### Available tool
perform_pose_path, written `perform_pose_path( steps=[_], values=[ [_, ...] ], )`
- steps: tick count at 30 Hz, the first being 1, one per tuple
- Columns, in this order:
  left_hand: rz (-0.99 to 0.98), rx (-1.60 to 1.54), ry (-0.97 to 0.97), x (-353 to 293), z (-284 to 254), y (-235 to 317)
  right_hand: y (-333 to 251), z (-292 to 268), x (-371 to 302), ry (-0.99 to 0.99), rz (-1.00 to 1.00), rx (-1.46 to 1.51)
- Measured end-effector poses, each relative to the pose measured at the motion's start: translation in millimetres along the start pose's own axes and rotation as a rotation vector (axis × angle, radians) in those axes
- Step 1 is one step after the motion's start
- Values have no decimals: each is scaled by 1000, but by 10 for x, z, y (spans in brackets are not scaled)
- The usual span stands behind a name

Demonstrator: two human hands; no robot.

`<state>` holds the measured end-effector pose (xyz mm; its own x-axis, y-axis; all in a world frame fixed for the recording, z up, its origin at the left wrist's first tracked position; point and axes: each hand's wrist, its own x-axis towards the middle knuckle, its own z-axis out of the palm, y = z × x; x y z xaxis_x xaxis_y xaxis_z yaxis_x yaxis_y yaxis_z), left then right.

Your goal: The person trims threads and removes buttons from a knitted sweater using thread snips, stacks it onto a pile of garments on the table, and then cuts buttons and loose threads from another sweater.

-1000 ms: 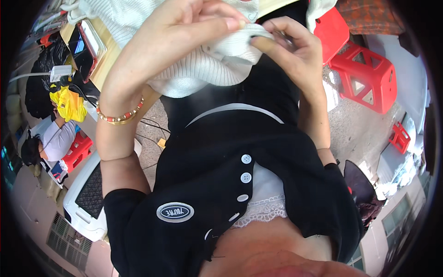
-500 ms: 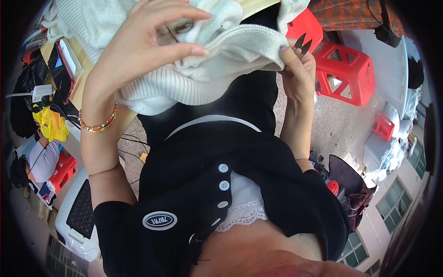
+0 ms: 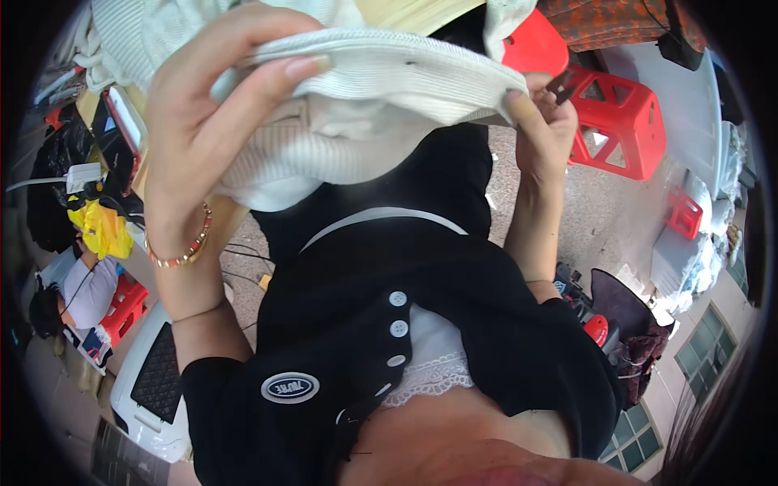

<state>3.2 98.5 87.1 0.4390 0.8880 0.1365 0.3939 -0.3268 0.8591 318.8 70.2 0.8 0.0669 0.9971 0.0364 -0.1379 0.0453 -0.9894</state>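
A white knit garment [image 3: 348, 146] with a ribbed band lies over the table edge and hangs above my lap. My left hand [image 3: 215, 121] is closed on one end of the band, thumb in front and fingers behind. My right hand [image 3: 543, 130] pinches the band's other end between thumb and finger, so the band is stretched between both hands. In the same right hand are thread snips [image 3: 563, 83], their dark blades pointing away and blurred. A small dark speck shows on the band near its upper edge.
The pale wooden table [image 3: 405, 14] is ahead. Red plastic stools [image 3: 620, 121] stand at the right. A phone-like device [image 3: 121, 121], a white adapter [image 3: 83, 176] and a yellow bag [image 3: 104, 229] are at the left. Behind them sits another person [image 3: 87, 292].
My left hand, open and apart from the band before, has closed on it. The band is now raised and pulled wide. The right hand has shifted slightly right, still with the snips.
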Motion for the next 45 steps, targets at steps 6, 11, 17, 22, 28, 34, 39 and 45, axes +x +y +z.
perform_pose_path(
  steps=[6,11,17,22,28,34,39,45],
  values=[
    [274,357,151,-318,-361,-71,-84,311,29,-264,-468,-309],
    [98,483,171,-516,-207,-345,35,404,-35,-438,-414,-554],
    [166,555,141,-564,23,-175,105,457,-98,-479,-420,-534],
    [54,634,39,-511,198,64,68,443,-128,-464,-422,-584],
    [83,714,3,-545,268,-25,86,456,-148,-438,-430,-559],
    [76,518,69,-621,173,-86,104,457,-144,-410,-434,-557],
    [179,554,94,-687,76,-214,122,449,-118,-412,-442,-537],
    [200,33,614,-816,-91,-440,69,455,-132,-408,-398,-576]
  ],
)
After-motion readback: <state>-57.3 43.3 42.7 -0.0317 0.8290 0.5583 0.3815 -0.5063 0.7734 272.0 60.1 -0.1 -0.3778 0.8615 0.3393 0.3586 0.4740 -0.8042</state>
